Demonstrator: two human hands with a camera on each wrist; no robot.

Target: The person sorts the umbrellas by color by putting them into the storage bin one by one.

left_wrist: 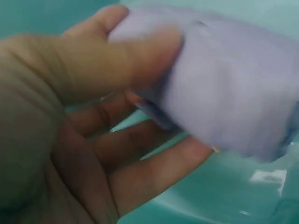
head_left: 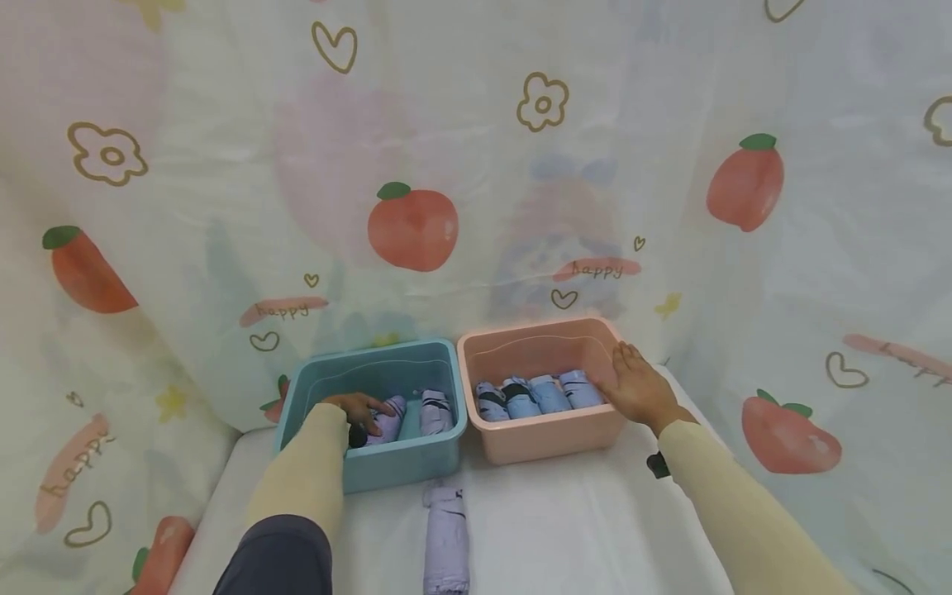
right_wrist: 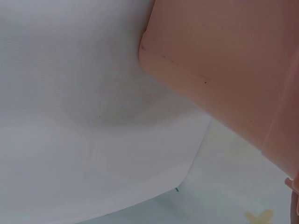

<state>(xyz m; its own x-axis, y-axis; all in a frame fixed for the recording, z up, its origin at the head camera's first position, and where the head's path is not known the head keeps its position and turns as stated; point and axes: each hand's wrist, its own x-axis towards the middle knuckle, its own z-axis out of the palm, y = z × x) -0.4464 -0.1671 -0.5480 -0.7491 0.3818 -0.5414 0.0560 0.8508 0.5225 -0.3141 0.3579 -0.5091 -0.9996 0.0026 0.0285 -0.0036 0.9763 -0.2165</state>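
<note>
My left hand (head_left: 360,411) reaches into the blue bin (head_left: 402,467) and holds a lilac folded umbrella (head_left: 388,421). In the left wrist view the thumb and fingers pinch one end of that umbrella (left_wrist: 229,79), somewhat blurred, above the bin floor. Another lilac folded umbrella (head_left: 435,413) lies in the bin to its right. My right hand (head_left: 638,387) rests with straight fingers on the right rim of the pink bin (head_left: 550,446). Inside the pink bin several bluish folded umbrellas (head_left: 549,394) lie side by side. The right wrist view shows mostly the pink bin's outer wall (right_wrist: 219,70).
A further lilac folded umbrella (head_left: 446,541) lies on the white table (head_left: 565,529), in front of the bins. The bins stand side by side near the back, against a printed curtain (head_left: 476,165). A small black object (head_left: 658,465) shows beneath the right wrist.
</note>
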